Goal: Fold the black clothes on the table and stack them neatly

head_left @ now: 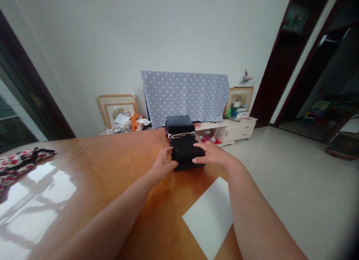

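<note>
The L hand's fingers (169,154) are curled & close together, pressed on the left side of a stack of folded dark cloth (182,142). The R hand's fingers (199,154) lie together, nearly flat, on the right side of the stack, so the stack sits b/w the two hands. The L hand (162,165) & R hand (214,154) both reach out from the near side. The top of the stack looks dark blue-gray, w/ a thin pale edge under it & black cloth below that. The stack stands on a shiny wood table (84,159), near its far edge. In front of the stack, a white sheet (209,215) lies on the table, just beside the R arm (252,211). Well left of the stack, a red, white & black cloth (19,164) lies on the table. Behind the stack, a gray cloth w/ white dots (185,97) hangs down, a low cream cabinet w/ drawers (238,131) stands to the right, & picture frames (117,110) lean on the wall to the left.
</note>
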The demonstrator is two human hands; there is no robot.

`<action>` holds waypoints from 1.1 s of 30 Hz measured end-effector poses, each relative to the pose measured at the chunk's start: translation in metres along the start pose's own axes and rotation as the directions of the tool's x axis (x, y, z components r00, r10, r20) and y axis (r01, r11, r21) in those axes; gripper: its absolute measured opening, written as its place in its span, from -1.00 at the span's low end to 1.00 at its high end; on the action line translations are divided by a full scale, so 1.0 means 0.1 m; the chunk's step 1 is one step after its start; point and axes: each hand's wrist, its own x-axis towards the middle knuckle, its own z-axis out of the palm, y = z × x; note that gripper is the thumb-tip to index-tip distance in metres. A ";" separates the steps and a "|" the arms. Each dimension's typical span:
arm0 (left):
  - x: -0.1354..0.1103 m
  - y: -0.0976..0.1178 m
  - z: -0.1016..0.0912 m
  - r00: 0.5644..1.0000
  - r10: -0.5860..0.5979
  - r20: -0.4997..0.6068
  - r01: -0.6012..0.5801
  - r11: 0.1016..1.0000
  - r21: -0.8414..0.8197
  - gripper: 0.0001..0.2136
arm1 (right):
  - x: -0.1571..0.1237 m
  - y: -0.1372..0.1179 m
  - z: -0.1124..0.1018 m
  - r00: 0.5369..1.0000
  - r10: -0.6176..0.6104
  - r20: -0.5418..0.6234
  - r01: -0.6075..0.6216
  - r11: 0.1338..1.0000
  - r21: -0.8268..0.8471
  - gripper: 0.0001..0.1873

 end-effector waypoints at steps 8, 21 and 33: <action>-0.23 -0.04 0.17 0.955 -0.287 -0.071 0.227 0.866 -0.445 -0.78 | 0.02 -0.46 0.12 0.983 -0.137 -0.119 0.095 0.948 -0.304 -0.46; -0.17 0.00 0.09 0.936 -0.346 0.056 0.337 0.846 -0.412 -0.74 | 0.14 -0.41 0.29 0.968 -0.198 -0.155 0.145 0.944 -0.298 -0.81; -0.18 0.08 0.13 0.941 -0.302 0.153 0.337 0.783 -0.523 -0.80 | 0.09 -0.63 0.35 0.979 -0.164 -0.120 0.092 0.883 -0.460 -0.81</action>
